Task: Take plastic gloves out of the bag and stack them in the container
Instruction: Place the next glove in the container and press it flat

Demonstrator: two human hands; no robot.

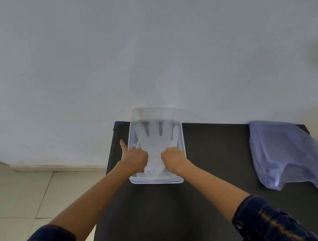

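Observation:
A clear plastic container [183, 142] sits at the far left of a black table. A translucent white plastic glove [155, 139] lies flat inside it, fingers pointing away from me. My left hand [134, 157] rests on the glove's left cuff edge, fingers curled down and one finger stretched out over the container's left rim. My right hand [173, 156] presses on the glove's right side with fingers curled under. Whether the fingers pinch the glove or only press it is hidden. A pale blue plastic bag [284, 155] lies crumpled at the table's far right.
The black table [208, 164] stands against a white wall [122, 47]. Its left edge runs just beside the container, with tiled floor [9, 193] below. Bare tabletop lies between the container and the bag.

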